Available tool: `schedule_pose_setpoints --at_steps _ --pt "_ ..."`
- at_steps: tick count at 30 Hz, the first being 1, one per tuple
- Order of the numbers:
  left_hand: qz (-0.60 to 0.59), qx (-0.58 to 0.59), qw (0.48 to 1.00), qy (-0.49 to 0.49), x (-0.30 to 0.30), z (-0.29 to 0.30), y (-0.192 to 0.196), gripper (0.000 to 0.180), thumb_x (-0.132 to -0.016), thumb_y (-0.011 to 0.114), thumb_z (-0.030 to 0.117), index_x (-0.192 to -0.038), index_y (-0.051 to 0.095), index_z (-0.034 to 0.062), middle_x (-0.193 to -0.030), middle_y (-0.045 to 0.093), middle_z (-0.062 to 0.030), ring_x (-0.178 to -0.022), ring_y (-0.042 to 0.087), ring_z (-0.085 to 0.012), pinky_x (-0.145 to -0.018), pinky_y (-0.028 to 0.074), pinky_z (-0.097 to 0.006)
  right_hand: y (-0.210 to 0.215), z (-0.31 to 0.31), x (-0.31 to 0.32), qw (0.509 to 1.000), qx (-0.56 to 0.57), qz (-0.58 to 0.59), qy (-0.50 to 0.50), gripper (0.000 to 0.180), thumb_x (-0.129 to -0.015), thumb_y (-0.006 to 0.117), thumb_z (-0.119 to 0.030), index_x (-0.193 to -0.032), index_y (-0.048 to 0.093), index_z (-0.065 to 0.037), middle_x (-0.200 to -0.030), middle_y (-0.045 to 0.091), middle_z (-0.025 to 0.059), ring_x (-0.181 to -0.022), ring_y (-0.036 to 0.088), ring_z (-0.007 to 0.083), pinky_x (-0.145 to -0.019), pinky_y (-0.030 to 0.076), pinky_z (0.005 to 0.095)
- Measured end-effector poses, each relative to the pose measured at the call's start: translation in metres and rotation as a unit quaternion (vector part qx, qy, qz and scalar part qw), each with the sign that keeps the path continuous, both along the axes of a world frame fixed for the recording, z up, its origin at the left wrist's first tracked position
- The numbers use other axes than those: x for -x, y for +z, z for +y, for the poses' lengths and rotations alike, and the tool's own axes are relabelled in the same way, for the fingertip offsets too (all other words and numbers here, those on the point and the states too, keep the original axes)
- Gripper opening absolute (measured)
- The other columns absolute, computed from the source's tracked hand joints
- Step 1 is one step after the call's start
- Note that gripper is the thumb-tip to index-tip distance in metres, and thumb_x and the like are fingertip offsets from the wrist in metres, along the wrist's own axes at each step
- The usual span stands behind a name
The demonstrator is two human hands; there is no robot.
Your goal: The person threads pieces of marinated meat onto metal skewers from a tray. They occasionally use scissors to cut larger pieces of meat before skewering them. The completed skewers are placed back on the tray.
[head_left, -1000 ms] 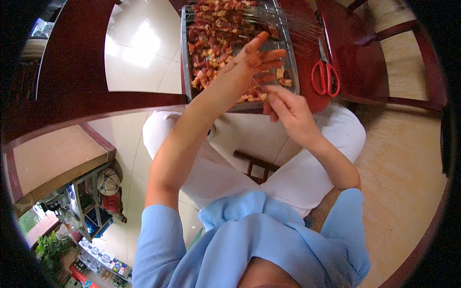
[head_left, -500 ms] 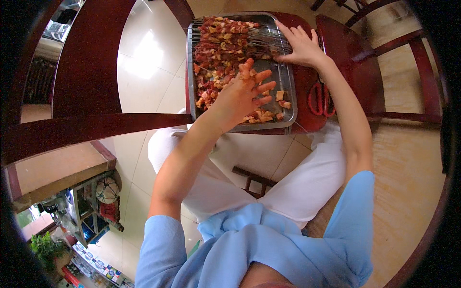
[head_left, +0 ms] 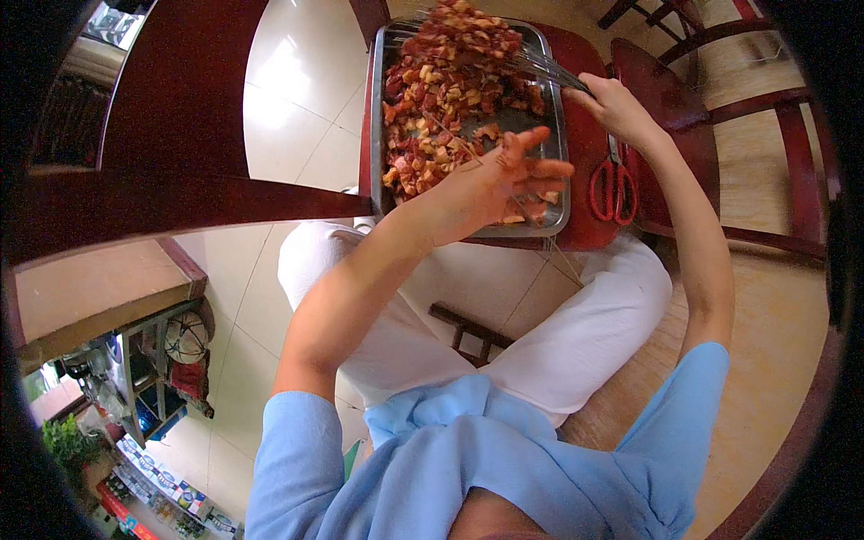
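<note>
My right hand is closed around the bare metal ends of a bunch of meat skewers, lifted over the far side of a metal tray. Diced red meat with paler, fatty pieces covers much of the tray's left and middle. Over the near right part of the tray is my left hand, its fingers spread and smeared reddish. A thin skewer runs close by this hand; whether the fingers touch it I cannot make out. Some loose pieces lie under the fingers.
The tray rests on a dark red chair seat. Red-handled scissors lie right of the tray. Another wooden chair stands further right, and a dark chair back rises on the left. My white-trousered legs are below the tray.
The skewers that lay in the tray are now gathered and raised by my right hand, uncovering diced meat beneath. My right hand has closed and moved right; my left hand has shifted right and nearer.
</note>
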State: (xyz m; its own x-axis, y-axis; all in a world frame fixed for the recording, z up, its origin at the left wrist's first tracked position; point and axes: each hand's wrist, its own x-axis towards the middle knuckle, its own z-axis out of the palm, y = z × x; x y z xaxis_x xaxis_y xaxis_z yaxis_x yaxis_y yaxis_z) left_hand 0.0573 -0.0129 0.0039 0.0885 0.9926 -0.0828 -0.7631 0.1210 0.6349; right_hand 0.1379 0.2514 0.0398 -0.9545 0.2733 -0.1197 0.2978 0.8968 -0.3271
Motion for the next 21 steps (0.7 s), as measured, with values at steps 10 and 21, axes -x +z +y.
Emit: schedule_pose_setpoints --at_steps 10,21 --pt "0.034 -0.105 0.979 -0.174 -0.017 -0.008 0.024 0.090 -0.088 0.037 0.073 -0.154 0.010 0.0178 -0.146 0.041 -0.0138 -0.135 0.039 -0.0256 -0.109 0.031 -0.041 0.041 -0.003 -0.025 0.995 -0.058 -0.031 0.080 0.022 -0.094 0.058 -0.021 -0.091 0.053 0.000 -0.071 0.055 0.0222 -0.064 0.054 0.0394 -0.058 0.041 0.0433" --pt "0.050 -0.134 0.967 -0.209 -0.013 0.008 0.045 0.082 -0.095 0.045 0.059 -0.154 0.015 0.0122 -0.139 0.050 -0.0063 -0.128 0.046 -0.0183 -0.104 0.036 -0.036 0.096 -0.005 -0.039 0.993 0.022 -0.094 0.064 0.025 -0.094 0.060 -0.025 -0.090 0.056 0.000 -0.067 0.056 0.0183 -0.061 0.055 0.0322 -0.058 0.044 0.0420"
